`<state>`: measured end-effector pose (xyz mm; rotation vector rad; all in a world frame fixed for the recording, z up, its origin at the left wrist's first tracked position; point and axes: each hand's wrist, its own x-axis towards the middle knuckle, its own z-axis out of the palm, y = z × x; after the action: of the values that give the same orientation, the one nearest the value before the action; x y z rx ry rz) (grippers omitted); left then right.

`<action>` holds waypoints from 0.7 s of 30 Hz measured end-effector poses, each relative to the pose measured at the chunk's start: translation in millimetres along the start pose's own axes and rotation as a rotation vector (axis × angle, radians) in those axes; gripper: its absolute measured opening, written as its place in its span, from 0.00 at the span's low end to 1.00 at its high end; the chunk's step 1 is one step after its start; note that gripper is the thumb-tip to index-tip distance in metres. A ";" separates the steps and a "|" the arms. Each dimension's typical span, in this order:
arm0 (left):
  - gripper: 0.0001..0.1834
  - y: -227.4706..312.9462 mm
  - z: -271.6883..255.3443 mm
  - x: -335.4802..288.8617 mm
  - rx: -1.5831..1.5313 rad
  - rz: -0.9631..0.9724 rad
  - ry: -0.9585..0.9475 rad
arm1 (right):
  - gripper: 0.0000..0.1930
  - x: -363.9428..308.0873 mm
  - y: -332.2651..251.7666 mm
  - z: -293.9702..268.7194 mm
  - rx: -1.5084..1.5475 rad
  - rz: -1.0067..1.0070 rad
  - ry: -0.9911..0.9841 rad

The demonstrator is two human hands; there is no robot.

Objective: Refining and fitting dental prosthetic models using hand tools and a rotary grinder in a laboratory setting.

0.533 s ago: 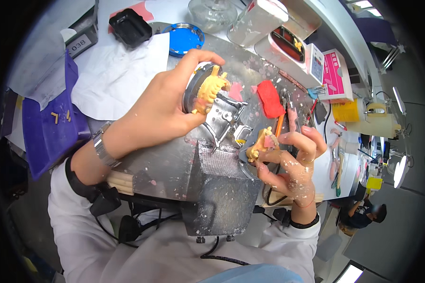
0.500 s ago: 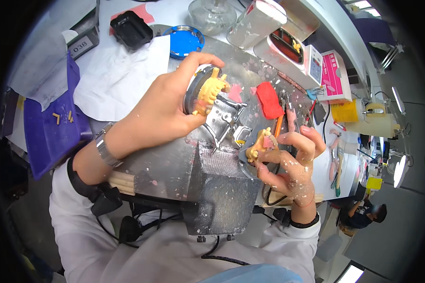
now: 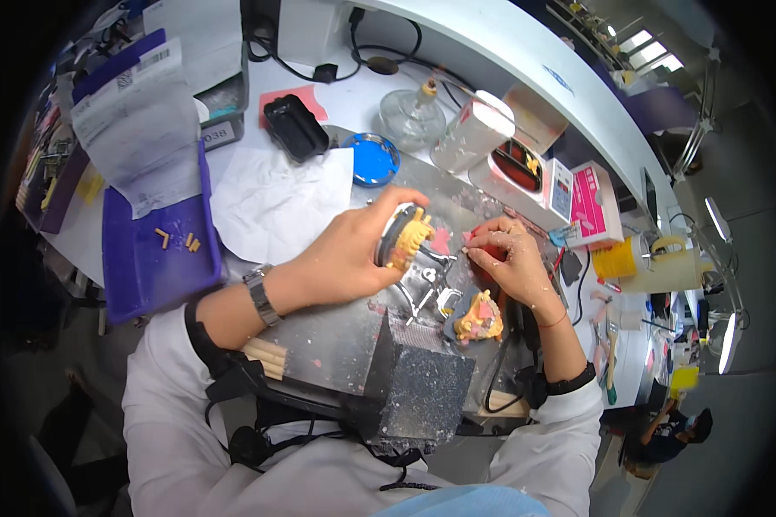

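My left hand [image 3: 353, 244] grips a yellow dental cast [image 3: 412, 234] by its dark round base, tooth side turned to the right. Beneath it, a shiny metal articulator frame [image 3: 421, 284] lies on the bench. My right hand [image 3: 513, 261] is over a red wax slab [image 3: 490, 252], which it partly covers. Its thumb and fingertips are pinched together at the slab's left edge, beside a small pink scrap; what is between them is too small to make out. Below this hand a second yellow cast [image 3: 479, 319] with pink wax rests on the metal bench top.
At left stands a purple tray [image 3: 159, 271] with small tan pegs. Farther back are crumpled white paper [image 3: 272, 202], a black box [image 3: 296, 127], a blue lid [image 3: 373, 160] and a glass burner [image 3: 412, 121]. A white heating unit [image 3: 535, 181] stands back right. A speckled dark block [image 3: 418, 392] juts toward me.
My right hand has let go of the second cast, now on the bench, and moved to the red wax. The left hand still holds its cast. The view has shifted.
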<state>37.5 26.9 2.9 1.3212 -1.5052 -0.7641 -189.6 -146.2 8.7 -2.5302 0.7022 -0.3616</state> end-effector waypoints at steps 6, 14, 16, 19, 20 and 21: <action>0.35 -3.9 -0.2 -2.9 0.011 0.021 0.018 | 0.13 55.7 -15.6 -14.3 0.914 0.387 0.188; 0.34 0.3 7.8 7.4 -0.025 -0.008 -0.036 | 0.14 103.5 49.0 -36.4 1.256 0.310 0.415; 0.34 -2.2 5.7 2.3 0.012 0.019 0.016 | 0.11 101.8 31.2 -40.1 1.286 0.257 0.624; 0.33 -1.9 2.9 -1.5 0.019 0.007 0.027 | 0.10 58.1 17.5 -60.1 1.299 0.162 0.648; 0.33 -3.4 3.1 -0.5 0.013 -0.007 0.020 | 0.11 41.2 16.0 -63.7 1.295 0.150 0.586; 0.33 -4.4 4.8 1.5 0.001 -0.002 0.021 | 0.11 22.0 9.2 -65.1 1.281 0.172 0.589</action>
<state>34.7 23.8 -2.4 1.3279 -1.4880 -0.7493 -199.2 -189.9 61.7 -1.1345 0.5770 -1.0878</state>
